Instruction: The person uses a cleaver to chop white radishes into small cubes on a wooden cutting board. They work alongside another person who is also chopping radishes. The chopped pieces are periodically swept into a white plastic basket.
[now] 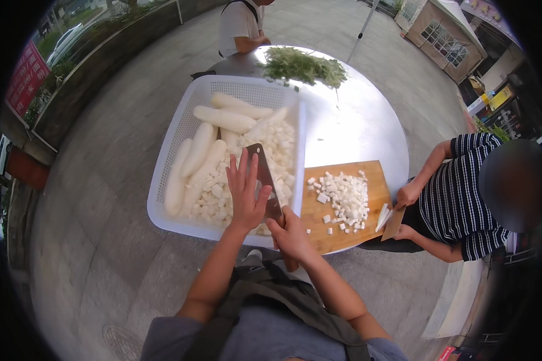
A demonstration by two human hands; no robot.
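My right hand (pixel 293 237) is closed around the wooden handle of a cleaver (pixel 265 171), its blade pointing away from me over a white plastic basket (pixel 303 153). Beside the blade, my left hand (pixel 246 194) is spread with fingers extended; its fingers and thumb overlap the blade in view, and I cannot tell whether they press on it. Peeled white radishes (pixel 223 118) lie whole along the basket's far and left sides. Diced white radish (pixel 214 194) fills the rest, partly hidden under my hands and the blade.
A round metal table (pixel 357 122) carries the basket, leafy greens (pixel 305 65) and a wooden cutting board (pixel 314 239) with diced radish (pixel 348 198). At right, a co-worker (pixel 460 194) holds another cleaver (pixel 393 224) beside radish strips (pixel 382 215). Another person (pixel 239 27) is at the far edge.
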